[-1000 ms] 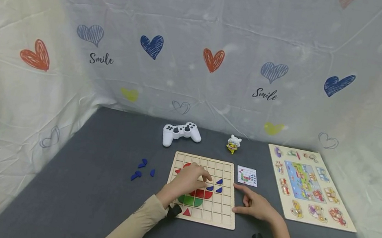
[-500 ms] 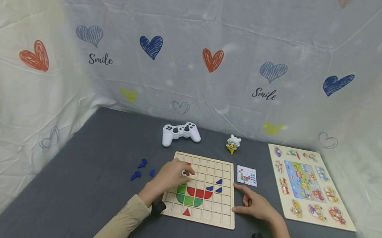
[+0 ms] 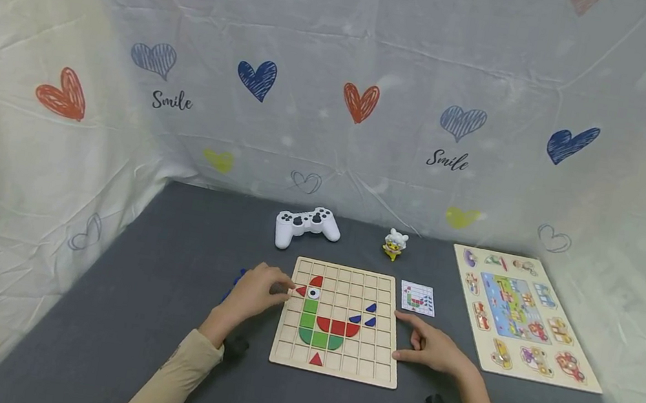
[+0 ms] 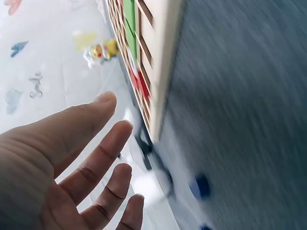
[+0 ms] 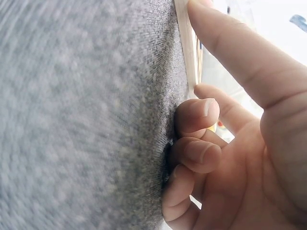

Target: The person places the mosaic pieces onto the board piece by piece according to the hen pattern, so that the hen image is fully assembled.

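Observation:
A square wooden grid board (image 3: 363,368) lies on the dark table, holding a bird-like figure of red, green and blue pieces and an eye tile (image 3: 313,293). A red triangle (image 3: 316,359) sits below the figure. My left hand (image 3: 253,294) is at the board's left edge with nothing between thumb and fingers. It partly covers the loose blue pieces (image 3: 241,273); a blurred blue piece (image 4: 199,187) shows in the left wrist view. My right hand (image 3: 433,347) touches the board's right edge with thumb and index finger, the other fingers curled under.
A small pattern card (image 3: 418,298) lies right of the board. Behind stand a white game controller (image 3: 307,226) and a little yellow-and-white figurine (image 3: 394,243). At the right is a wooden picture puzzle (image 3: 467,345). A heart-printed cloth (image 3: 307,136) hangs at the back.
My left hand has moved left from over the middle of the board to its left edge, uncovering the red and green pieces and the eye tile. My right hand has stayed put.

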Motion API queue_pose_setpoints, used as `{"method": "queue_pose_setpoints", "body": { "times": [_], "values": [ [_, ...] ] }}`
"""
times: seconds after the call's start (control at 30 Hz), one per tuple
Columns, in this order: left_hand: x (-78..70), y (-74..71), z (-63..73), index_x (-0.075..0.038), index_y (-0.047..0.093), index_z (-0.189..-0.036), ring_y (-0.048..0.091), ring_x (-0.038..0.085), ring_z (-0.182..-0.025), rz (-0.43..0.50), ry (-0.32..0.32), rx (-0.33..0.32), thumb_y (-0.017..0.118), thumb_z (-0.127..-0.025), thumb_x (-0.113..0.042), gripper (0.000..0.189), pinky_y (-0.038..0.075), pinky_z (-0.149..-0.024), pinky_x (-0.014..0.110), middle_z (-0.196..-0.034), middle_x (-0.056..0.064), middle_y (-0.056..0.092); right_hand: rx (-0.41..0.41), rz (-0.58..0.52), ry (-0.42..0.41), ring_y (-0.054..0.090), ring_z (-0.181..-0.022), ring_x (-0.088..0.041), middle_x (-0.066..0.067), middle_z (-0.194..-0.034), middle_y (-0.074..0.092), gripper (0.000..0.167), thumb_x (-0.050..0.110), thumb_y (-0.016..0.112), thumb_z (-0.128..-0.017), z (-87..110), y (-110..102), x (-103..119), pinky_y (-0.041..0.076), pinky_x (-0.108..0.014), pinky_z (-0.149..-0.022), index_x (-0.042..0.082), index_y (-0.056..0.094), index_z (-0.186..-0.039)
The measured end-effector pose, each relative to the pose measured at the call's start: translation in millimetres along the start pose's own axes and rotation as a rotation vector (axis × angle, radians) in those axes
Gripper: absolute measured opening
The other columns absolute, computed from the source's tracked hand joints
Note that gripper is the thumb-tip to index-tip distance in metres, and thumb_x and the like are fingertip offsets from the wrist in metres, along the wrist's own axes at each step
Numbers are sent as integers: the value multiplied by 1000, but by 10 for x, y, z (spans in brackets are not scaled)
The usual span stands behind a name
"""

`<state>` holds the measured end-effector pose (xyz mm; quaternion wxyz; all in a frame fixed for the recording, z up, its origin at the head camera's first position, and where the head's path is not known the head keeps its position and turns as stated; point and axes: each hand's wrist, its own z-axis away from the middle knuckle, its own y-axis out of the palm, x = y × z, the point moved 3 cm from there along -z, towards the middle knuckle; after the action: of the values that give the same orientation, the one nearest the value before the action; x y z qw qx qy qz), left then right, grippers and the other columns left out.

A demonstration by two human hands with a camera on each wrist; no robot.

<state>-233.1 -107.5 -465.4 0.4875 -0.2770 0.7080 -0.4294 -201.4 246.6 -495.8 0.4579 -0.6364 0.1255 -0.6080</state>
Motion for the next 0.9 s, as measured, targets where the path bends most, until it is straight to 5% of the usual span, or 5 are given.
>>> {"method": "queue_pose_setpoints", "body": {
  "times": [0.2, 0.53, 0.9],
  "values": [
    [234, -128, 64, -21, 73, -95, 53, 16, -84, -39, -88, -42, 76, -76, -20, 20, 44, -73, 36, -90, -6, 66, -4, 4, -14, 34, -52, -5, 3, -65, 42, 77, 38, 74, -76, 2, 5, -4, 27, -21, -51, 13, 40, -140],
    [558, -258, 148, -16, 72, -98, 55, 21, -87, -57, -127, -51, 75, -77, -19, 22, 45, -74, 40, -91, -1, 67, -8, 5, -17, 34, -53, -5, 3, -65, 41, 76, 38, 74, -77, 10, -5, 2, 27, -21, -51, 12, 40, -140],
    [775, -356, 160, -11, 71, -99, 58, 27, -89, -63, -234, -46, 74, -78, -20, 23, 47, -75, 44, -95, 6, 68, -5, -2, 4, 35, -53, -6, 4, -66, 42, 77, 40, 74, -76, -2, 4, -27, 28, -21, -51, 15, 40, -140]
  ]
}}
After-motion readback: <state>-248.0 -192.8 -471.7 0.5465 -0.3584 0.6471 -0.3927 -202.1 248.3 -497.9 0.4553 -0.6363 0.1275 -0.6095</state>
